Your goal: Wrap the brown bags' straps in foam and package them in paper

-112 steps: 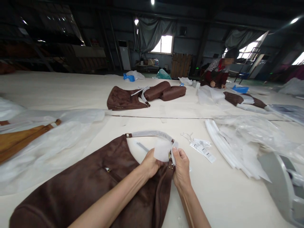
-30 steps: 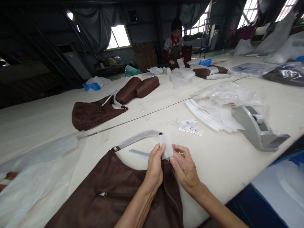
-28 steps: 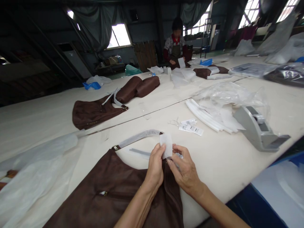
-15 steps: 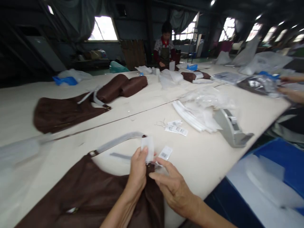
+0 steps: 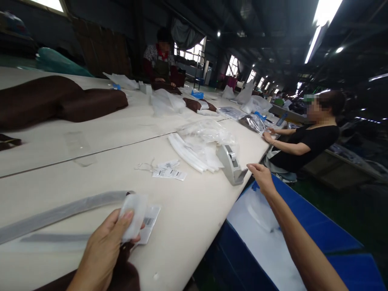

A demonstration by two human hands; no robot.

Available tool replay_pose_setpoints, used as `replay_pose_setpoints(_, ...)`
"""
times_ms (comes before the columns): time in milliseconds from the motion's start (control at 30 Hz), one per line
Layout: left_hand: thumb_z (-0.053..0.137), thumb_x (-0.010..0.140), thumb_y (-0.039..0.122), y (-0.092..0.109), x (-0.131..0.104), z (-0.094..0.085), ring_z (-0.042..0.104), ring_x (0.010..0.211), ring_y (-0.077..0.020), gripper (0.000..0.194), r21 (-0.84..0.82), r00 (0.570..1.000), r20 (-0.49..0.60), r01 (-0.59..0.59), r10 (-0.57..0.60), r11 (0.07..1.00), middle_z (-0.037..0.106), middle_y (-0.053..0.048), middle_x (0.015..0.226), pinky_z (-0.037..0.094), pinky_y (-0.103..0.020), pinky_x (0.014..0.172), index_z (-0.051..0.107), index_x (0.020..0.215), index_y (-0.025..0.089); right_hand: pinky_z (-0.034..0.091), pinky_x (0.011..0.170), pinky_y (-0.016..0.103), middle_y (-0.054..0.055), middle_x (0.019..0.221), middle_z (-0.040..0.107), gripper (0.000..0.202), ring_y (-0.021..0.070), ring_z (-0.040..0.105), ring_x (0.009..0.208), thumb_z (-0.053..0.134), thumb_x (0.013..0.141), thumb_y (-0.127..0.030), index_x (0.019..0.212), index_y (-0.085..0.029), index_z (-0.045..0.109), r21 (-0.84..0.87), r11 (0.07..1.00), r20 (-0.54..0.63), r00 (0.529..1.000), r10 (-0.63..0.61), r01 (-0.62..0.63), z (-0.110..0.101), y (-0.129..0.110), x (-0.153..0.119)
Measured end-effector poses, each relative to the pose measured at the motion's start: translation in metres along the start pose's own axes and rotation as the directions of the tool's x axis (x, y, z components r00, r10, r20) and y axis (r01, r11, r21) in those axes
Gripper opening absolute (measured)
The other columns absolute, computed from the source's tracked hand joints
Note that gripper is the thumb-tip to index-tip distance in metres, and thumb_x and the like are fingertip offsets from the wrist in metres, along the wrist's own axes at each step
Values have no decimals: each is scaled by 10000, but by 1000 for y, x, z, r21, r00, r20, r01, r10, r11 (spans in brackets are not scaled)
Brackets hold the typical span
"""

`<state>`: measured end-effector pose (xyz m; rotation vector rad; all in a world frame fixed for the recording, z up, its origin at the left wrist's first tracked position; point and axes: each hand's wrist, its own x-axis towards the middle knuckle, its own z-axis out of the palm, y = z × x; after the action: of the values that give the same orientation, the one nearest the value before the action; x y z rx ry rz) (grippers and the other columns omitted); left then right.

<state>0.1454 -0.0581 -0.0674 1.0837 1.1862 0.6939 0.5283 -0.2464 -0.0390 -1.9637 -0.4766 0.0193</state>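
My left hand [image 5: 104, 242] is closed on a small, flat white packet [image 5: 133, 214], thumb on top. Behind the packet, a tag with a barcode [image 5: 149, 226] sticks out to the right. Below lies a brown bag [image 5: 125, 270], mostly hidden by my hand and the frame's edge. Its strap, in a grey wrap [image 5: 69, 210], curves left across the table. Out to the right, my right hand [image 5: 263, 178] pinches at the front tip of a grey tape dispenser [image 5: 232, 163]. The pinched bit looks like the tape's end, though it hardly shows.
Loose tags [image 5: 169, 171] lie mid-table, near white foam strips [image 5: 189, 155] and clear plastic bags [image 5: 206, 131]. A blue bin [image 5: 315, 226] with white sheets stands below the table's right edge. Brown bags [image 5: 93, 103] lie at left. One person [image 5: 315, 133] works at right, another [image 5: 162, 60] behind.
The view has swung right. My right hand has left the tag beside my left hand and reached out to the tape dispenser. My left hand still grips the white packet.
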Motion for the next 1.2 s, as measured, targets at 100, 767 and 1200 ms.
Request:
replay_pose_setpoints(100, 814, 440, 680, -1, 1, -1, 549, 573, -187, 625, 3, 1000, 17, 3, -3, 1000, 683, 18, 660, 460, -271, 578, 646, 842, 232, 421, 668, 320, 85, 749, 694, 351, 252, 609, 819, 703, 611, -500, 650, -151, 716, -16, 994, 98, 990, 106, -105, 9, 4, 23)
replay_pose_setpoints(767, 833, 447, 674, -7, 6, -9, 584, 632, -186, 621, -27, 997, 56, 55, -54, 998, 720, 24, 738, 485, -267, 638, 674, 877, 254, 436, 662, 286, 34, 707, 689, 291, 186, 598, 748, 768, 488, -397, 667, -182, 687, 220, 960, 84, 984, 159, -174, -8, -12, -1)
replay_pose_setpoints(1200, 830, 498, 654, -7, 2, -9, 592, 557, -170, 607, -71, 997, 82, 5, 1, 997, 716, -25, 697, 491, -253, 555, 661, 847, 186, 275, 399, 229, -24, 437, 493, 336, 83, 393, 399, 758, 468, -430, 513, -199, 518, 171, 926, 120, 940, 319, -336, 7, 28, -35)
